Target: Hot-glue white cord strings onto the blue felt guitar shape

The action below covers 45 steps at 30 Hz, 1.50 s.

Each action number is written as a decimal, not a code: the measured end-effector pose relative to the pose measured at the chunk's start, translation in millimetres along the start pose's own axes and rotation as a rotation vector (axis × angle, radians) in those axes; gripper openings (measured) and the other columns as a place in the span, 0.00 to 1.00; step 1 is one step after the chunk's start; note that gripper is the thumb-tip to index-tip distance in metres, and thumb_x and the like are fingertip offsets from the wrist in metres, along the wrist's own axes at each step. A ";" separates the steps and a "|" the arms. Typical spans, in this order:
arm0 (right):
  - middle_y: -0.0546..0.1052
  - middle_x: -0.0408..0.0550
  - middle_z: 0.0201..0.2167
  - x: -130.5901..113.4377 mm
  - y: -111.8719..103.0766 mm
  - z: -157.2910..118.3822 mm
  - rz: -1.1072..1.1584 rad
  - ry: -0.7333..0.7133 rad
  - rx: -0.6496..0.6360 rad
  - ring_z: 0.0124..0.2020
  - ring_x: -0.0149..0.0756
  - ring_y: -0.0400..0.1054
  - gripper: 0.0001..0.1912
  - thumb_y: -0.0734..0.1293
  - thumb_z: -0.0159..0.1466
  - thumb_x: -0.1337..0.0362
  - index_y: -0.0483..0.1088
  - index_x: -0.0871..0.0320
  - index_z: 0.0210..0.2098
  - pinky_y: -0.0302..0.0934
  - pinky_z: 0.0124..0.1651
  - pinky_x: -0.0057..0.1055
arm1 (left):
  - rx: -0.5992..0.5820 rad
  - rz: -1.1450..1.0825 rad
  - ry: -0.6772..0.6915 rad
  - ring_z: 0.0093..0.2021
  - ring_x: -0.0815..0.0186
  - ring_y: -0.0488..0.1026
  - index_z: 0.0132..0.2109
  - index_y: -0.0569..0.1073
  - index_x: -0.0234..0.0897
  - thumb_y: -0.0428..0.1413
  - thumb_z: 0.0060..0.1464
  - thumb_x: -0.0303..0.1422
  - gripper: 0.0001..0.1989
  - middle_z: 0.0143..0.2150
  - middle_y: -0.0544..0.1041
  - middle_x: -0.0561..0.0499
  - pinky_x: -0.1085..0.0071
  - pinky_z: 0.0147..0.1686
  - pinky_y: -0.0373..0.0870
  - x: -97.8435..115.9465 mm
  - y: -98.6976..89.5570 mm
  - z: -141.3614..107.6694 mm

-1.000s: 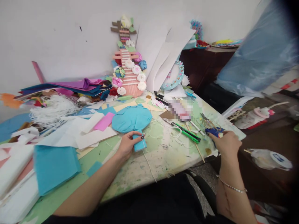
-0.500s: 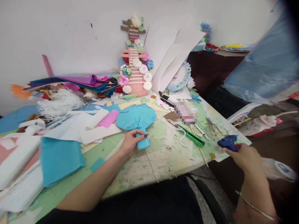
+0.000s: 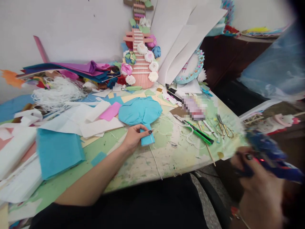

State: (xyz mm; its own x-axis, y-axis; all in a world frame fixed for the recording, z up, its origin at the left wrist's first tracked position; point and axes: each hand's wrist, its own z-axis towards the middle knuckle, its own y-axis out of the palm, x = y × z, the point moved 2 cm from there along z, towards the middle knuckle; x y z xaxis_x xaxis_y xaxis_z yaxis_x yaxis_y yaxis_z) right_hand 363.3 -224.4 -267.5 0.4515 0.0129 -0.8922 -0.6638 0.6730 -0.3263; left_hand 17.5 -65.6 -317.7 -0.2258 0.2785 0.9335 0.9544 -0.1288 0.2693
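My left hand [image 3: 131,139] pinches the narrow stem of a blue paper-covered shape [image 3: 140,111] lying on the table, thumb on top. Along that stem runs a white string [image 3: 156,163], its loose end trailing toward the table's front edge. Off the right side of the table, my right hand [image 3: 260,183] is wrapped round a blue glue gun [image 3: 269,152] with a small red light glowing on it. Both are smeared by motion. A folded stack of blue paper [image 3: 60,154] lies left of my left forearm.
Gold-handled scissors [image 3: 224,127], a green utility knife [image 3: 199,133] and a thin wooden stick [image 3: 211,154] lie on the table's right. A pink guitar-shaped craft [image 3: 140,74] with paper flowers leans on the wall. Tangled white string [image 3: 58,93] and paper scraps cover the left.
My right hand has lifted and turned the glue gun, which now points to the right, away from the table. The left hand keeps its hold on the blue shape. The view has tilted down slightly.
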 end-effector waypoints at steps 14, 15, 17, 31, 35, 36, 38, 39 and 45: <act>0.68 0.42 0.16 -26.9 138.5 -63.6 0.464 0.380 -0.862 0.16 0.27 0.58 0.18 0.70 0.58 0.51 0.73 0.62 0.31 0.52 0.17 0.25 | 0.005 0.117 0.021 0.25 0.69 0.69 0.27 0.74 0.32 0.70 0.34 0.38 0.16 0.25 0.73 0.51 0.74 0.24 0.64 -6.2 -6.9 5.8; 0.67 0.42 0.15 -25.4 139.6 -63.4 0.458 0.386 -0.853 0.15 0.27 0.58 0.18 0.70 0.58 0.51 0.73 0.62 0.30 0.51 0.16 0.25 | 0.006 0.119 0.016 0.24 0.70 0.68 0.26 0.74 0.33 0.69 0.34 0.37 0.16 0.25 0.73 0.51 0.75 0.23 0.64 -6.2 -7.0 5.8; 0.66 0.41 0.14 -21.8 141.6 -64.1 0.440 0.394 -0.832 0.14 0.26 0.56 0.17 0.70 0.57 0.51 0.71 0.61 0.27 0.50 0.16 0.25 | 0.006 0.121 0.006 0.23 0.72 0.66 0.27 0.74 0.33 0.69 0.34 0.38 0.16 0.24 0.72 0.52 0.75 0.23 0.62 -6.2 -7.1 5.7; 0.67 0.40 0.17 -12.6 147.3 -63.1 0.531 0.398 -0.812 0.15 0.26 0.56 0.17 0.72 0.55 0.53 0.70 0.61 0.33 0.52 0.17 0.25 | 0.075 0.428 0.083 0.20 0.73 0.57 0.26 0.75 0.33 0.67 0.37 0.41 0.15 0.19 0.66 0.55 0.76 0.21 0.50 7.0 -14.8 12.5; 0.72 0.45 0.24 -14.1 144.8 -63.9 0.578 0.418 -0.762 0.18 0.27 0.58 0.17 0.72 0.53 0.54 0.71 0.61 0.35 0.54 0.19 0.26 | 0.091 0.585 0.176 0.20 0.73 0.54 0.24 0.75 0.35 0.66 0.39 0.38 0.12 0.18 0.64 0.56 0.75 0.21 0.47 15.0 -12.9 8.7; 0.73 0.47 0.26 -15.7 144.0 -63.8 0.598 0.419 -0.746 0.18 0.27 0.59 0.18 0.72 0.53 0.54 0.71 0.60 0.35 0.55 0.19 0.26 | 0.105 0.603 0.198 0.20 0.73 0.53 0.24 0.75 0.35 0.66 0.38 0.38 0.11 0.18 0.64 0.56 0.75 0.22 0.47 17.0 -12.4 7.5; 0.74 0.48 0.29 -20.3 142.7 -62.6 0.647 0.407 -0.727 0.19 0.27 0.59 0.18 0.73 0.52 0.54 0.72 0.60 0.36 0.55 0.19 0.26 | 0.143 0.626 0.219 0.20 0.73 0.52 0.24 0.75 0.36 0.66 0.38 0.37 0.10 0.17 0.62 0.57 0.75 0.22 0.46 19.2 -12.3 6.0; 0.74 0.48 0.30 -22.9 142.1 -61.4 0.667 0.397 -0.719 0.20 0.28 0.60 0.18 0.72 0.51 0.55 0.72 0.60 0.37 0.55 0.20 0.26 | 0.157 0.631 0.220 0.20 0.73 0.52 0.24 0.74 0.36 0.66 0.38 0.37 0.11 0.17 0.61 0.57 0.75 0.22 0.46 19.3 -12.8 5.8; 0.72 0.46 0.25 -31.9 143.3 -54.6 0.636 0.346 -0.762 0.21 0.30 0.61 0.16 0.71 0.54 0.55 0.72 0.60 0.36 0.54 0.20 0.27 | 0.036 0.532 0.104 0.19 0.72 0.56 0.28 0.73 0.36 0.61 0.44 0.46 0.16 0.20 0.64 0.56 0.76 0.20 0.50 17.3 -17.2 5.8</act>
State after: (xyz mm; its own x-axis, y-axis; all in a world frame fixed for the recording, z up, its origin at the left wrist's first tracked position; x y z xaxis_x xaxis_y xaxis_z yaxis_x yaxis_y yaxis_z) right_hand 221.2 -168.7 -302.8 -0.2278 -0.0924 -0.9693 -0.9725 -0.0283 0.2312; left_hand -1.7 -53.1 -307.6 0.2735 0.0882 0.9578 0.9480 -0.1930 -0.2530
